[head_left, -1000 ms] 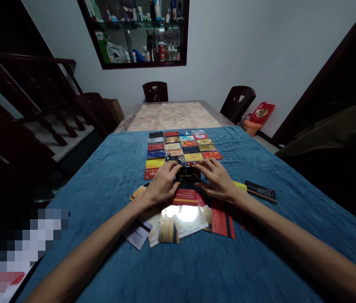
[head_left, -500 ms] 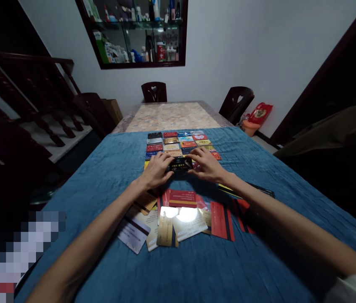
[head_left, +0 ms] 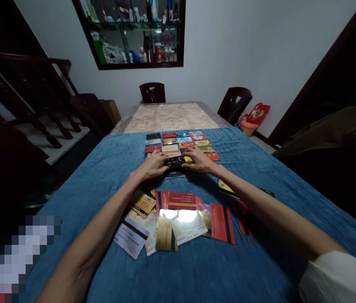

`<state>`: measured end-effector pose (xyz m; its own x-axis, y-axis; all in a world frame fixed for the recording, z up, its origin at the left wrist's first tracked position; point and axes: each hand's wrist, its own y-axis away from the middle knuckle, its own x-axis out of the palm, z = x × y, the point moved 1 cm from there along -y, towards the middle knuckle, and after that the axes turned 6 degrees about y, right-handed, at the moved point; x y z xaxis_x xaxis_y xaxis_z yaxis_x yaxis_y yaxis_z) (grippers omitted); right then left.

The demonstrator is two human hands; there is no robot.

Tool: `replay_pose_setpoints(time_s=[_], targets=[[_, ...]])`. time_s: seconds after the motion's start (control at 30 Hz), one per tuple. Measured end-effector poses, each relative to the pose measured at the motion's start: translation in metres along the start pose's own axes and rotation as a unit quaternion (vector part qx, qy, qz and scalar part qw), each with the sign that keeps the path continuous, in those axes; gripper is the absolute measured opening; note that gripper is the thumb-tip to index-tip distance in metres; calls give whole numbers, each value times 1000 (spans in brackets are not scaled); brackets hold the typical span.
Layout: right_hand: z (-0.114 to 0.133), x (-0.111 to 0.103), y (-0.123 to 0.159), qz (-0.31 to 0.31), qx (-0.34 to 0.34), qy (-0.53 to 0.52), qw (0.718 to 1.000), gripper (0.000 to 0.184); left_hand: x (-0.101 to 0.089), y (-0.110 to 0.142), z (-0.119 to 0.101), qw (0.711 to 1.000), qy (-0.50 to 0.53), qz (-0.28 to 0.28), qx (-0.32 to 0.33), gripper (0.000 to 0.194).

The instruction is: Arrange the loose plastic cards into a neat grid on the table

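Note:
A black card (head_left: 174, 164) lies between my two hands at the near edge of a grid of coloured cards (head_left: 178, 143) laid in rows on the blue cloth (head_left: 108, 168). My left hand (head_left: 151, 165) pinches the card's left end with curled fingers. My right hand (head_left: 197, 160) pinches its right end the same way. A loose heap of cards (head_left: 178, 216) lies nearer to me, between my forearms, with red, white and gold ones overlapping.
A yellow card (head_left: 225, 187) and a dark one lie right of my right forearm. Beyond the cloth the table top (head_left: 171, 115) is bare patterned stone, with two dark chairs (head_left: 152, 91) behind. A stair rail is at left, a wall cabinet above.
Both hands have carried the black card away from me, from near the loose heap up to the near edge of the card grid. My arms are more stretched out.

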<state>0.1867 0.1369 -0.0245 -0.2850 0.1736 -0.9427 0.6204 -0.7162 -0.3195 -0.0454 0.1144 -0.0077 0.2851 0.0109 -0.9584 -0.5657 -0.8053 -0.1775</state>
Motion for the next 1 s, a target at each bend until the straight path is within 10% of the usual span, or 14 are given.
replay_pose_setpoints(time_s=[1.0], targets=[[10,2,-14,92,48,44,994,30,14,-9,13,997,-51,50,14,27]])
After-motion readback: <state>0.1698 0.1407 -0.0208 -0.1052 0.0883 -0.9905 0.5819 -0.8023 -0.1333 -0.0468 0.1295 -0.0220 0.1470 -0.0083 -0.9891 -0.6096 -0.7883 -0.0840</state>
